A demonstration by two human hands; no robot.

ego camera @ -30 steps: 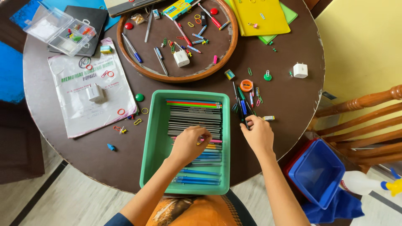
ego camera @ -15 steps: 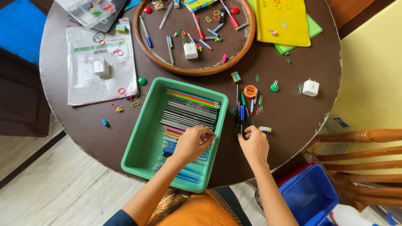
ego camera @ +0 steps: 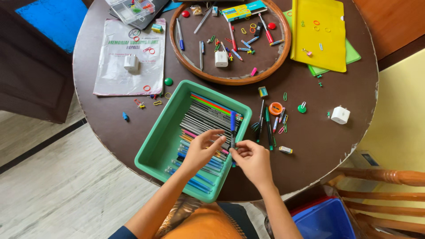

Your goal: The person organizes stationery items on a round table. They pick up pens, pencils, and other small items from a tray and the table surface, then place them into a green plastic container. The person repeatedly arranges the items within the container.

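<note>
Both hands pinch a blue-capped pen [ego camera: 233, 128] over the green tray [ego camera: 156, 150] — right hand [ego camera: 253, 160] on the barrel, left hand [ego camera: 201, 150] alongside. Sorting step, I judge — next calls for laying it among the rows.

Both my bare forearms reach up from the bottom of the view and draw in toward each other, so my hands meet close together. My left hand [ego camera: 201, 150] lies palm down, its fingers [ego camera: 215, 133] stretched out toward the right. My right hand [ego camera: 252, 159] is curled, its thumb and fingertips [ego camera: 233, 150] pinched shut on something thin, touching the left fingertips.
</note>
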